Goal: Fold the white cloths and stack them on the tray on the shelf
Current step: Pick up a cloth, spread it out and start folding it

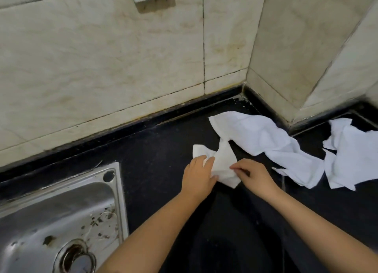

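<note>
Both hands worked one end of a crumpled white cloth [255,138] on the black worktop [159,149]. The left hand [197,175] lay on the cloth's near end with its fingers curled over a fold, gripping it. The right hand [253,175] met it from the other side, its fingertips pinching the same bunched end. From the hands the cloth ran away to the right, twisted and rumpled, toward the worktop's back corner and then along to the right.

A second cloth [351,156], also white and unfolded, lay crumpled at the worktop's right edge, touching or overlapping the far end of the first.

A steel sink [61,211] was set into the worktop at the left, with dark specks of debris in its basin and round the drain [78,259]. Stained cream wall tiles [102,68] rose behind the worktop and met in the back corner. No tray or shelf was in view.
</note>
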